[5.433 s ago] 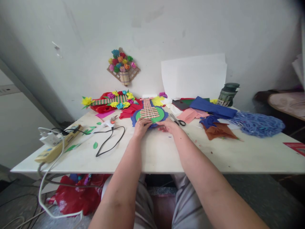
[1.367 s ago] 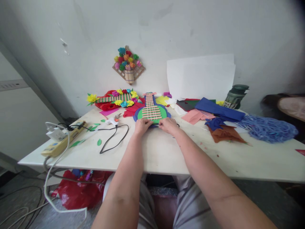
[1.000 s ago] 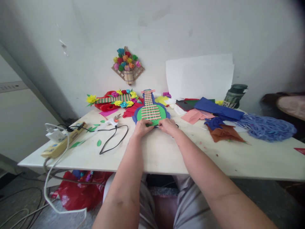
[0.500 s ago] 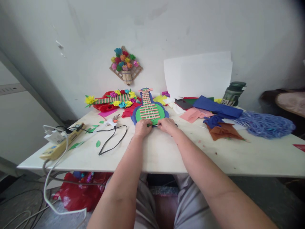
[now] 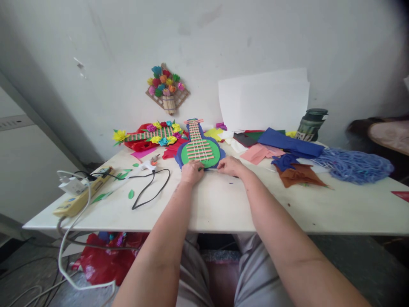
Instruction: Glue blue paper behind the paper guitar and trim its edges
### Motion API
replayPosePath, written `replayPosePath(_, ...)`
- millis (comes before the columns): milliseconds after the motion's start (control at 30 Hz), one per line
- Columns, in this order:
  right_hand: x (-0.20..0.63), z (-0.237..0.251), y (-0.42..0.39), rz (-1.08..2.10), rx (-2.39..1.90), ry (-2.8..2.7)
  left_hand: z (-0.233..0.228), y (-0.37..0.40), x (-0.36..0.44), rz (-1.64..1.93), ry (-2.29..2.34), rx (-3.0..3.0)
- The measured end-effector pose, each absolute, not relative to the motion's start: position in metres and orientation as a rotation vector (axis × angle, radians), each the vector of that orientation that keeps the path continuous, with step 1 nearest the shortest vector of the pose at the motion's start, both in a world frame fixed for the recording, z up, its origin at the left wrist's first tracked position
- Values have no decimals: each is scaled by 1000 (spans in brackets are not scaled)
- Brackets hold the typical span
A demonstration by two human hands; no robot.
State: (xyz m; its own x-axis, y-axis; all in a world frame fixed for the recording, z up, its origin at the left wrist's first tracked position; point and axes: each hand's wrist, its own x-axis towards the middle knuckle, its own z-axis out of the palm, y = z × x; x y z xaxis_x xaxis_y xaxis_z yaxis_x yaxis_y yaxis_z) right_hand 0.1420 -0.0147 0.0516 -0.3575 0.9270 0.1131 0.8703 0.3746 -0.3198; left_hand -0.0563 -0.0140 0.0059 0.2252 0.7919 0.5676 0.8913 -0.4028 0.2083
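A paper guitar (image 5: 209,144) lies on the table in front of me, with a green round body, a ragged blue paper border, pink strips and white strings. My left hand (image 5: 192,171) is closed at the lower left of its body, fingers curled over the edge. At the lower right edge, my right hand (image 5: 230,166) is pinched, with the fingertips close against the blue border. What lies between those fingertips is too small to make out. A thin pale line runs along the edge between both hands, and something dark shows beneath the right palm.
A glue gun (image 5: 148,164) with a black cord lies left, near green paper leaves and a yellow power strip (image 5: 72,204). Behind it rests a flower-trimmed guitar (image 5: 150,135). Coloured paper (image 5: 290,144), blue yarn (image 5: 356,166) and a dark bottle (image 5: 310,125) are right.
My right hand has shifted slightly right, away from the left hand, along the guitar's lower edge. A small blue scrap now shows on the table below it. The left hand stays put.
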Motion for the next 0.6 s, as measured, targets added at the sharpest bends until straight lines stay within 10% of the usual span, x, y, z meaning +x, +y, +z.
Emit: replayPosePath(600,140,38,-5,262,-1664,-2281,10,-17,-55,-790,-1682,-2284)
